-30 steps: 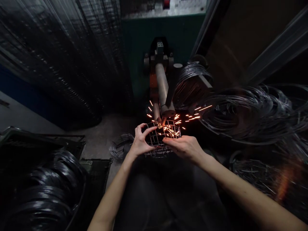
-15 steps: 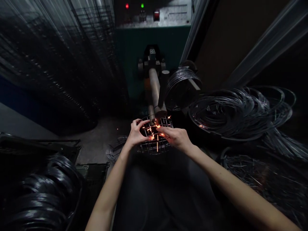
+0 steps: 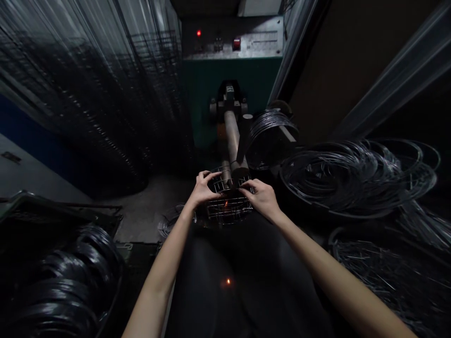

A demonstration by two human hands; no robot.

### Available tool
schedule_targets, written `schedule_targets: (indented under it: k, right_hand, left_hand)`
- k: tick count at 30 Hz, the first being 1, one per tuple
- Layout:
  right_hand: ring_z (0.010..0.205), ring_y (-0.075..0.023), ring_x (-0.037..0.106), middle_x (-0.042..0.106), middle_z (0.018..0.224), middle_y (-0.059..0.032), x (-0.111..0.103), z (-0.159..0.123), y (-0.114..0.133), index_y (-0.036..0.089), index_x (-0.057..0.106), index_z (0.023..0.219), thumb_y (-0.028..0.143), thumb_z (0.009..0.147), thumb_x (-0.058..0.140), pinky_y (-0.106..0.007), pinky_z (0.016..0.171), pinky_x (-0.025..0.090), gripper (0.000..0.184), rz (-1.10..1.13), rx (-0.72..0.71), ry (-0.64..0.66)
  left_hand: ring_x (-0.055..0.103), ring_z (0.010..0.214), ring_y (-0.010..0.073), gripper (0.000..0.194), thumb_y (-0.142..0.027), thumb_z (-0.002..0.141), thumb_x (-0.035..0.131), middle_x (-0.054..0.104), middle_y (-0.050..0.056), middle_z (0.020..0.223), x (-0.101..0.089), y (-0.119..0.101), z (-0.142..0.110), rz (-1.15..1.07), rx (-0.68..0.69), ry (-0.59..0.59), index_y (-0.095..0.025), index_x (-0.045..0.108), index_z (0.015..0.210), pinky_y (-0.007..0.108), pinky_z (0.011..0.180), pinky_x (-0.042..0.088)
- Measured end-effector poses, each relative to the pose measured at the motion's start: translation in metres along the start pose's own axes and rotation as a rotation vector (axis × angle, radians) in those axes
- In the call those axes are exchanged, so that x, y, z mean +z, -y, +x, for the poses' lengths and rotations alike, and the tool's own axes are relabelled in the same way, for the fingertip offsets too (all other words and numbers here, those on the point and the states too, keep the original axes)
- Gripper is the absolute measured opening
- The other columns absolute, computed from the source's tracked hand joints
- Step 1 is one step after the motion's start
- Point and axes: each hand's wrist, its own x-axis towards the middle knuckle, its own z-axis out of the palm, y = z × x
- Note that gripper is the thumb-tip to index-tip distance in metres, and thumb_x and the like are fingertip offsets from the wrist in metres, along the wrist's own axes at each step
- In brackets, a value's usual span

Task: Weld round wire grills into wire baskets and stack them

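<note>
A small round wire cage (image 3: 229,209) sits under the tip of the welding arm (image 3: 233,141), in the middle of the view. My left hand (image 3: 202,188) grips its left rim with curled fingers. My right hand (image 3: 262,197) grips its right rim the same way. One faint orange glow shows inside the cage, and a single spark (image 3: 228,281) lies lower down on the dark surface in front of me.
Loose wire rings (image 3: 355,176) pile up at the right, and a coil on a spool (image 3: 269,138) stands beside the arm. Dark coils (image 3: 66,281) fill a bin at lower left. Stacked wire mesh (image 3: 105,103) leans at upper left. A control panel (image 3: 232,42) with a red light is behind.
The shower of sparks at the cage has died down to a faint glow. Both hands have shifted on the cage's rim, and the view has tilted upward a little.
</note>
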Motion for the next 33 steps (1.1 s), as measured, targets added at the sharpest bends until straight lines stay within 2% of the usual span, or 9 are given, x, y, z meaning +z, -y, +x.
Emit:
schedule_targets:
  k: [6, 9, 12, 14, 18, 24, 28, 31, 33]
  right_hand:
    - [0.071, -0.0152, 0.059, 0.064, 0.081, -0.0002, -0.001, 0.002, 0.006, 0.025, 0.069, 0.083, 0.030, 0.081, 0.063, -0.026, 0.063, 0.043, 0.009, -0.017, 0.058, 0.027]
    - [0.069, -0.0149, 0.057, 0.061, 0.079, -0.0010, -0.014, -0.011, 0.007, 0.023, 0.069, 0.088, 0.033, 0.083, 0.061, -0.027, 0.065, 0.043, 0.014, 0.013, 0.043, 0.006]
    - [0.073, -0.0166, 0.058, 0.062, 0.085, -0.0035, -0.035, -0.044, -0.001, 0.022, 0.068, 0.094, 0.040, 0.087, 0.054, -0.029, 0.069, 0.046, 0.024, 0.084, 0.085, 0.015]
    - [0.082, -0.0189, 0.061, 0.065, 0.092, -0.0053, -0.048, -0.072, -0.012, 0.022, 0.066, 0.097, 0.045, 0.091, 0.044, -0.031, 0.075, 0.048, 0.032, 0.137, 0.183, 0.090]
    - [0.089, -0.0237, 0.063, 0.068, 0.091, -0.0064, -0.055, -0.130, -0.038, 0.025, 0.066, 0.088, 0.047, 0.094, 0.029, -0.041, 0.084, 0.050, 0.044, 0.087, 0.287, 0.305]
    - [0.086, -0.0259, 0.067, 0.070, 0.088, -0.0071, -0.047, -0.195, -0.076, 0.029, 0.066, 0.085, 0.042, 0.088, 0.040, -0.039, 0.077, 0.056, 0.030, 0.104, 0.232, 0.544]
    - [0.077, -0.0240, 0.068, 0.071, 0.090, -0.0066, -0.058, -0.182, -0.072, 0.028, 0.067, 0.096, 0.042, 0.086, 0.045, -0.037, 0.071, 0.057, 0.028, 0.206, 0.282, 0.522]
    - [0.080, -0.0230, 0.067, 0.070, 0.099, -0.0075, -0.067, -0.144, -0.032, 0.025, 0.062, 0.116, 0.047, 0.082, 0.054, -0.036, 0.073, 0.055, 0.041, 0.272, 0.313, 0.420]
    - [0.087, -0.0227, 0.066, 0.070, 0.098, -0.0069, -0.069, -0.114, 0.001, 0.023, 0.062, 0.117, 0.048, 0.080, 0.059, -0.035, 0.077, 0.054, 0.044, 0.381, 0.279, 0.462]
  left_hand:
    - [0.038, 0.126, 0.0299, 0.078, -0.039, 0.051, 0.088, 0.037, 0.006, 0.126, 0.003, 0.004, 0.003, 0.014, 0.030, -0.010, -0.033, 0.058, 0.122, 0.048, 0.110, 0.033]
    - [0.031, 0.133, 0.0329, 0.098, -0.048, 0.049, 0.087, 0.030, 0.008, 0.137, 0.002, 0.012, -0.006, -0.004, 0.050, 0.006, -0.034, 0.043, 0.135, 0.052, 0.112, 0.029]
    - [0.016, 0.141, 0.0368, 0.126, -0.053, 0.046, 0.087, 0.016, 0.013, 0.149, 0.003, 0.032, -0.025, -0.054, 0.037, 0.049, -0.031, 0.015, 0.147, 0.056, 0.113, 0.023]
    - [0.011, 0.142, 0.0366, 0.131, -0.053, 0.048, 0.085, 0.012, 0.017, 0.151, 0.009, 0.048, -0.039, -0.115, 0.011, 0.061, -0.026, 0.006, 0.148, 0.056, 0.114, 0.018]
    - [0.016, 0.142, 0.0335, 0.132, -0.054, 0.050, 0.084, 0.012, 0.021, 0.151, 0.029, 0.070, -0.046, -0.249, 0.040, -0.006, -0.021, 0.001, 0.147, 0.052, 0.115, 0.019]
    - [0.033, 0.137, 0.0295, 0.136, -0.049, 0.044, 0.088, 0.030, 0.017, 0.140, 0.037, 0.063, -0.048, -0.403, -0.058, -0.131, -0.029, -0.002, 0.143, 0.046, 0.108, 0.035]
    - [0.039, 0.131, 0.0283, 0.120, -0.044, 0.042, 0.090, 0.035, 0.014, 0.136, 0.022, 0.050, -0.073, -0.297, 0.104, -0.122, -0.027, 0.018, 0.137, 0.046, 0.109, 0.034]
    - [0.038, 0.130, 0.0304, 0.095, -0.043, 0.046, 0.089, 0.034, 0.014, 0.137, 0.009, 0.031, -0.092, -0.126, 0.192, -0.126, -0.025, 0.038, 0.124, 0.049, 0.108, 0.035]
    - [0.035, 0.130, 0.0328, 0.082, -0.042, 0.049, 0.088, 0.032, 0.013, 0.138, 0.004, 0.014, -0.098, 0.004, 0.206, -0.084, -0.025, 0.046, 0.118, 0.051, 0.106, 0.035]
